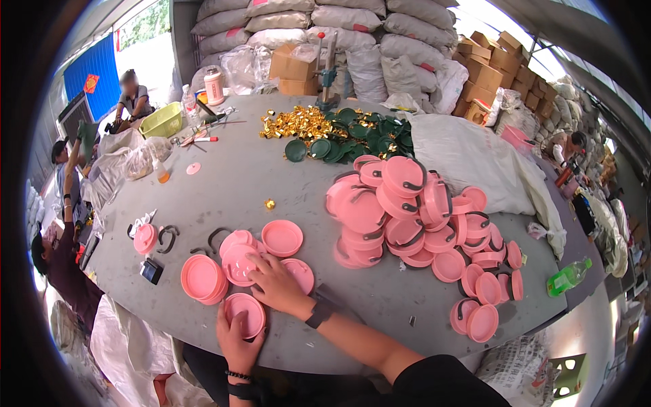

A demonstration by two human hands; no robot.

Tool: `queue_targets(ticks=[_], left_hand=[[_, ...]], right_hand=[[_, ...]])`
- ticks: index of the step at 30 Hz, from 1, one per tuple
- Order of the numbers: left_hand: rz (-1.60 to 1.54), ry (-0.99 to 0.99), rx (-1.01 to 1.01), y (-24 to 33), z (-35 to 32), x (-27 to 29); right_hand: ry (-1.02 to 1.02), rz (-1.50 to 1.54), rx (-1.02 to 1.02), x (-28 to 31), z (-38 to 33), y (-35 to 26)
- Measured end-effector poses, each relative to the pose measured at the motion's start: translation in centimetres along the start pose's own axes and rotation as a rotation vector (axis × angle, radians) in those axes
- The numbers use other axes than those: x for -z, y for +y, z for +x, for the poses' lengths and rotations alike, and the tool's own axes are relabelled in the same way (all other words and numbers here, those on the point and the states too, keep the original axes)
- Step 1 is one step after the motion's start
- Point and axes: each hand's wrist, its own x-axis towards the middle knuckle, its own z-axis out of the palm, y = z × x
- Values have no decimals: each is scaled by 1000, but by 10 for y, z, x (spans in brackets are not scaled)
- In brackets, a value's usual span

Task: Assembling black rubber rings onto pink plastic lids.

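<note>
My left hand [239, 349] grips the near side of a round pink lid [245, 314] lying at the table's front, with a finger inside its rim. Just beyond it, my right hand [279, 287] rests its spread fingers on the edge of another pink lid [237, 264], which lies on a small heap. A stack of pink lids [201, 278] stands left of my hands. Past my right hand is a rimmed pink lid [282, 237], and a further pink disc [300, 274] lies partly behind that hand.
Right of my hands spreads a large heap of pink lids with dark handles [407, 210]. Gold pieces [298, 123] and green discs [339, 144] lie at the far side. Dark curved handles [168, 239] and a small black box [152, 270] sit left. A green bottle [568, 277] stands right.
</note>
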Motion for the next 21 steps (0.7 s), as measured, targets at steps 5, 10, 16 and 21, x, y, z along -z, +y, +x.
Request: queue_targets(ticks=[5, 10, 16, 21], left_hand=[[-27, 3, 11, 5, 4, 1], [-79, 23, -12, 2, 8, 7], [-69, 49, -51, -2, 7, 5], [-87, 37, -17, -5, 0, 8]], right_hand=[[-36, -56, 4, 4, 3, 3], [-70, -134, 11, 0, 4, 2], [-89, -105, -8, 1, 3, 9], [-99, -48, 24, 6, 8, 2]])
